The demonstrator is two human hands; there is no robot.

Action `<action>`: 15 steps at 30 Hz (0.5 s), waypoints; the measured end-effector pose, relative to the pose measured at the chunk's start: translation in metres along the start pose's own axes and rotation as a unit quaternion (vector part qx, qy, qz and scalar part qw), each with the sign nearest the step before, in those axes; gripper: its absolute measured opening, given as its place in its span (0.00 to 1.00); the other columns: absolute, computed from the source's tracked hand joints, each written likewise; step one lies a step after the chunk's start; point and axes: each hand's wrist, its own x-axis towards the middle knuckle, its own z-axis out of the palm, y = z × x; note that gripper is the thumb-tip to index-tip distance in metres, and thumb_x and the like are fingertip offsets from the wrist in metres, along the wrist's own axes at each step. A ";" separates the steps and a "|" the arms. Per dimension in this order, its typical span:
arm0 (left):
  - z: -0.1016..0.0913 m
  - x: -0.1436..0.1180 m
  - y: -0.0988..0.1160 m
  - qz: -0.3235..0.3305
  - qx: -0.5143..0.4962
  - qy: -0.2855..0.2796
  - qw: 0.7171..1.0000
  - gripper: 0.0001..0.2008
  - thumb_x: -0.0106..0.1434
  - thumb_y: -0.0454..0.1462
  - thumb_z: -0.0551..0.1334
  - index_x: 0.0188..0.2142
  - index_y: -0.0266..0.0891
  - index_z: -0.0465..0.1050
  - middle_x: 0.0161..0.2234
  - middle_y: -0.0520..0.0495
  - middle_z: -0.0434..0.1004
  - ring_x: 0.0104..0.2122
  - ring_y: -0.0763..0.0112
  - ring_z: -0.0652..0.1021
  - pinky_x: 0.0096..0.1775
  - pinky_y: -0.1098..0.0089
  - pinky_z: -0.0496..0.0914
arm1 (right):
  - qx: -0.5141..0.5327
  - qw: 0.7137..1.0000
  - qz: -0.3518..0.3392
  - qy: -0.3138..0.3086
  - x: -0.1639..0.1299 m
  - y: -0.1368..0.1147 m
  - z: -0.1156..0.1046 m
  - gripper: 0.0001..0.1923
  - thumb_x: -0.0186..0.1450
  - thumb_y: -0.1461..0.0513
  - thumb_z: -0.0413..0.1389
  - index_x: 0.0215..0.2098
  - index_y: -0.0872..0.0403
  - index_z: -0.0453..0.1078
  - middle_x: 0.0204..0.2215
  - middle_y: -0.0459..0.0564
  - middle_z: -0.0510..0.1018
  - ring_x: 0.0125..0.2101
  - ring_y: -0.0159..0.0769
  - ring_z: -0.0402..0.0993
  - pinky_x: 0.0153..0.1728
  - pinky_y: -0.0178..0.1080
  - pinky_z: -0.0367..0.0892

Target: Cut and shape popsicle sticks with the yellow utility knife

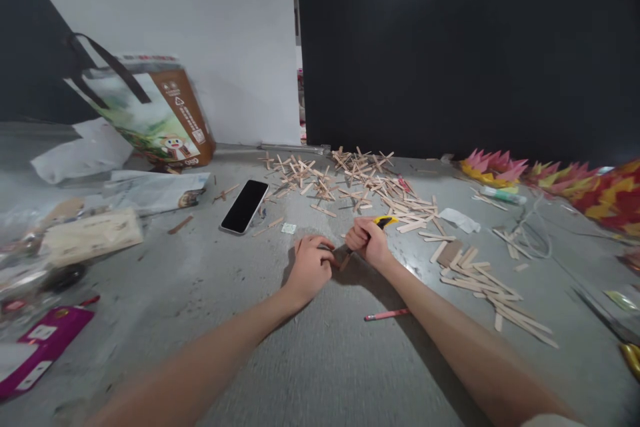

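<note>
Fingers [351,238] of my right hand [373,245] were curled into a tight fist around a utility knife [386,221], its yellow-and-black end jutting from the top of the grip. The wooden craft stick [345,261] lay low between my hands, flat, narrow and pale tan, mostly hidden. My left hand [311,267] was half bent over the grey table [225,360], fingertips at the stick; whether they pinched it or only pressed, I couldn't tell. A pink pencil [387,315] lay nearby, one end hidden by my right forearm [430,307]. Beyond, more craft sticks [400,203] sprawled in heaps, with a black-screened smartphone [245,207] to their left. Farther left, a shopping bag [145,110] bore a cartoon figure [175,145], a recycling triangle [179,101] and pale lettering [190,117] too small to read.
</note>
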 end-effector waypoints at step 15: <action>-0.002 -0.003 0.001 0.099 0.046 -0.123 0.986 0.26 0.59 0.24 0.57 0.40 0.55 0.88 0.67 0.52 0.69 0.66 0.50 0.63 0.63 0.45 0.60 | -0.012 1.000 0.002 0.015 0.002 -0.003 -0.003 0.29 0.62 0.53 0.61 0.16 0.49 0.47 0.10 0.35 0.45 0.13 0.25 0.38 0.18 0.37 0.40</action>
